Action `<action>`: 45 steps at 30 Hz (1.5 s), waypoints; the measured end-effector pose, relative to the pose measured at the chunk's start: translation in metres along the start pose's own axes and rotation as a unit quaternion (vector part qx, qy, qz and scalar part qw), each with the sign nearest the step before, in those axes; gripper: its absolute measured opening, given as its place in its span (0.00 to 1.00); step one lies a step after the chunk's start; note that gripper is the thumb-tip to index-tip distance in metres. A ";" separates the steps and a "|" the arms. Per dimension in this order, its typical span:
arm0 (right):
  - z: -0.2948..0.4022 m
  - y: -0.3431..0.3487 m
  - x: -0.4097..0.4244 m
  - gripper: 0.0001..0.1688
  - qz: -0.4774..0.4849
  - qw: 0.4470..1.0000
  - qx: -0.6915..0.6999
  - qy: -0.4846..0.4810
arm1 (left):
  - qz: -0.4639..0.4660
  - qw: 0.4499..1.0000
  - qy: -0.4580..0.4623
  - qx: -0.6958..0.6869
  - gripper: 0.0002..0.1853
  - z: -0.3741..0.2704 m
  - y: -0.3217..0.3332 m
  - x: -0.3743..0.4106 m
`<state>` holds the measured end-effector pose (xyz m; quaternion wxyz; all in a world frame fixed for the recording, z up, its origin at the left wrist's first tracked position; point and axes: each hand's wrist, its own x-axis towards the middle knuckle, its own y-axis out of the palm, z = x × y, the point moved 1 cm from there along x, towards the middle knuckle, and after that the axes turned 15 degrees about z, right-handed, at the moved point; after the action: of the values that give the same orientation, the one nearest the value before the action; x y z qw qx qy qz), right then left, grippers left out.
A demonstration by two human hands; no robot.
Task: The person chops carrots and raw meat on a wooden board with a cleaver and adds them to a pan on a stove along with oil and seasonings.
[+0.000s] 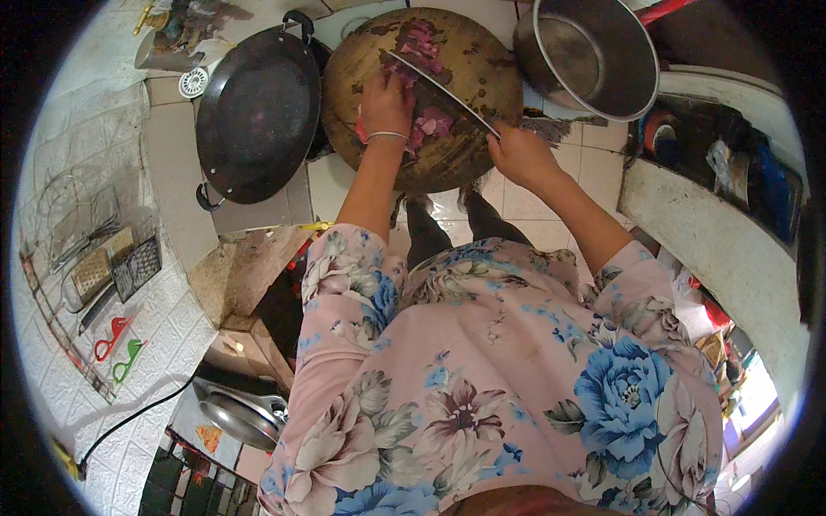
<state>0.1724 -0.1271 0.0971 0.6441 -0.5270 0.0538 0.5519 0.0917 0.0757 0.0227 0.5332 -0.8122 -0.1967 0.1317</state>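
Observation:
A thick round wooden chopping board (pixel 445 173) lies before me, darkly stained in patches. My left hand (pixel 387 106) holds down raw meat on it with curled fingers, which partly hide the piece. In my right hand (pixel 524 156) is the handle of a knife (pixel 445 93), its blade seen nearly edge-on. The blade slants across the board, its far end just beyond my left fingertips. Cut raw meat (pixel 433 122) sits on the near side of the blade, right of my left wrist. More meat pieces (pixel 423 39) lie toward the board's far edge.
A black wok (pixel 258 122) stands left of the board, and a deep metal pot (pixel 571 58) at the upper right. Beside the wok is a sink strainer (pixel 193 82). Graters (pixel 103 261) and a red peeler (pixel 111 338) hang on the left wall. A pale ledge (pixel 710 206) runs along the right.

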 end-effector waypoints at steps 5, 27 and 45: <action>0.008 0.003 0.005 0.13 -0.029 0.999 -0.007 0.026 | 0.001 1.000 0.007 0.025 0.15 -0.004 0.001 0.006; 0.046 -0.017 0.086 0.15 0.033 0.997 -0.031 -0.062 | 0.066 0.996 -0.013 0.057 0.22 0.002 -0.003 0.019; -0.008 -0.006 0.011 0.20 -0.012 0.999 0.048 0.004 | 0.221 0.975 -0.024 -0.023 0.22 -0.030 -0.009 -0.033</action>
<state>0.1851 -0.1243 0.0899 0.6751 -0.4982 0.0767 0.5386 0.0732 0.0391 0.0431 0.4670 -0.8444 -0.0285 0.2609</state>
